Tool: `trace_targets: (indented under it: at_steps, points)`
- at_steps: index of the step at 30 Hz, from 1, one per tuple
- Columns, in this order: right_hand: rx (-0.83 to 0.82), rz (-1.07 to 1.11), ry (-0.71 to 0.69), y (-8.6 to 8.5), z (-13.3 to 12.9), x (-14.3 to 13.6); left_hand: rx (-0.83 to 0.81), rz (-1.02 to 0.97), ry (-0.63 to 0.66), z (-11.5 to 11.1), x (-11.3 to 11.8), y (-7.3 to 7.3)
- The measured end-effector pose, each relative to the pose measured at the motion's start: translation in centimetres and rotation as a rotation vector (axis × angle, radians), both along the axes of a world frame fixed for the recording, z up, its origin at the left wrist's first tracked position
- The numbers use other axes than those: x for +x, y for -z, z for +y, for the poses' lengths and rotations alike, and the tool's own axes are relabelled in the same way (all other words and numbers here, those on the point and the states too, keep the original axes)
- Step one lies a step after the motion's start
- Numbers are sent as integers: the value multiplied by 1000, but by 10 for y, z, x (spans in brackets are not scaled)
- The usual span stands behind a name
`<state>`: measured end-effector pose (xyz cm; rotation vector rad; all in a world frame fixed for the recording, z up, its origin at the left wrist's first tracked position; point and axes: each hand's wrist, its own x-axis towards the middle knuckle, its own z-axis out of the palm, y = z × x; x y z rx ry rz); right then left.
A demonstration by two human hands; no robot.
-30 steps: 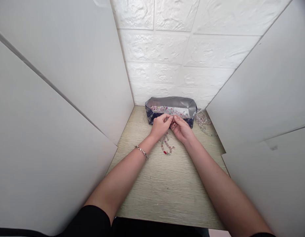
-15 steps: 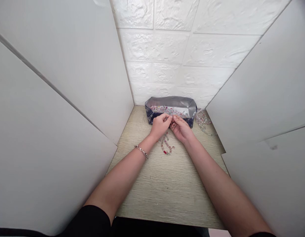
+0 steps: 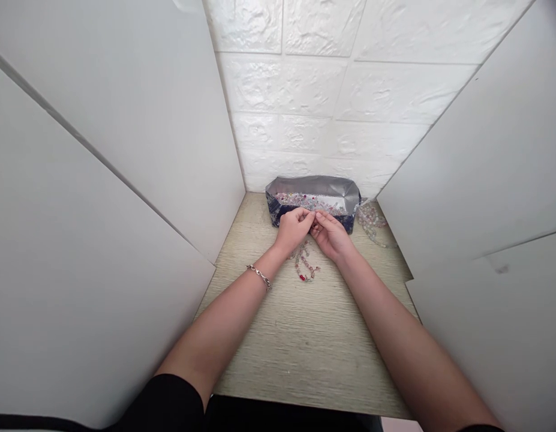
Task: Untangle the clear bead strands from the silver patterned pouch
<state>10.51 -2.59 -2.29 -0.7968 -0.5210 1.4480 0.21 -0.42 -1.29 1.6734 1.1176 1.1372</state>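
Observation:
My left hand [image 3: 293, 229] and my right hand [image 3: 331, 236] meet fingertip to fingertip at the front edge of an open silver-lined bag [image 3: 273, 210]. Both are pinched closed; what lies between the fingertips is too small to make out. Many small pink, clear and red beads [image 3: 289, 198] lie in the bag. A strand of beads [image 3: 303, 268] with red ones near its end hangs or trails below my hands onto the wooden surface; its upper end is hidden by my fingers.
More bead strands [image 3: 372, 223] lie right of the bag, by the right panel [image 3: 475, 180]. A white brick-patterned wall [image 3: 304, 90] stands behind, and a left panel [image 3: 125, 120] closes the other side of the wooden tabletop [image 3: 295, 342].
The whole view has shifted very slightly. My hands hold the same pinched pose, with no clear movement of the strand or the bag.

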Motion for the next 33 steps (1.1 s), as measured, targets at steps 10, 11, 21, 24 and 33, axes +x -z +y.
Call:
trace_targets:
  at_steps: [10, 11, 21, 24, 33]
  points:
    - [-2, -54, 15, -2, -1, -2, -58, -85, 28, 5, 0, 3]
    - [-2, -64, 22, -2, -1, -3, -54, -82, 28, 6, 0, 3]
    - [19, -128, 120, -1, 1, -9, -35, -25, 3, 8, 1, 6]
    - [20, -144, 143, -1, 1, -11, -42, -45, 11, 10, 1, 8]
    - [18, -218, 163, 1, 2, -13, -72, -39, 11, 14, 0, 9]
